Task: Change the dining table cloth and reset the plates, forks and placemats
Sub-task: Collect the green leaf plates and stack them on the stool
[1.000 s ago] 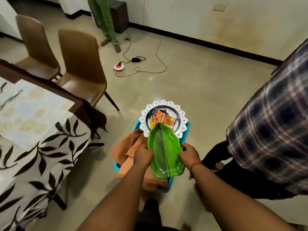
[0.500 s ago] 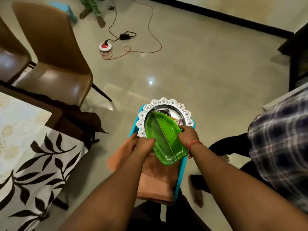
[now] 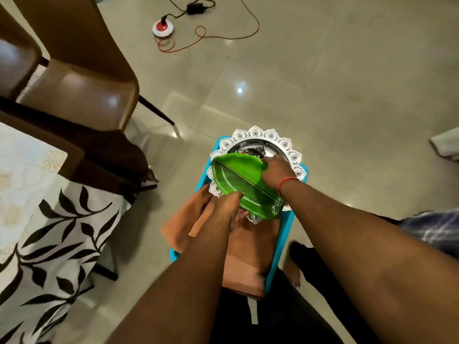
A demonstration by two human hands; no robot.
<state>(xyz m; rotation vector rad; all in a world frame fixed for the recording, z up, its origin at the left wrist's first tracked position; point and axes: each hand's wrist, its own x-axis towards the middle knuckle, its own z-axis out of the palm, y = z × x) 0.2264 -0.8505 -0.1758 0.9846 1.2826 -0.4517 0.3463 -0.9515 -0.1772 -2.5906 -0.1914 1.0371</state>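
Note:
A green leaf-shaped plate [image 3: 242, 181] lies tilted over a silver plate with a scalloped white rim [image 3: 257, 134]. Both sit at the far end of a blue stool [image 3: 285, 234] on the floor. My left hand [image 3: 227, 207] grips the green plate's near edge. At its far right edge my right hand [image 3: 275, 171] holds it too. Folded orange cloth [image 3: 244, 249] covers the near part of the stool under my left hand. The dining table [image 3: 32, 175] at the left carries a white cloth with black leaves [image 3: 57, 234].
Brown chairs [image 3: 82, 78] stand at the table's far side, one leg reaching toward the stool. A red and white socket with orange cable [image 3: 164, 27] lies on the tiled floor beyond. Another person's checked sleeve [image 3: 432, 224] shows at the right edge.
Both hands have carried the green plate forward and down onto the silver plate, turning it crosswise. My head has tilted down, so the stool fills more of the view.

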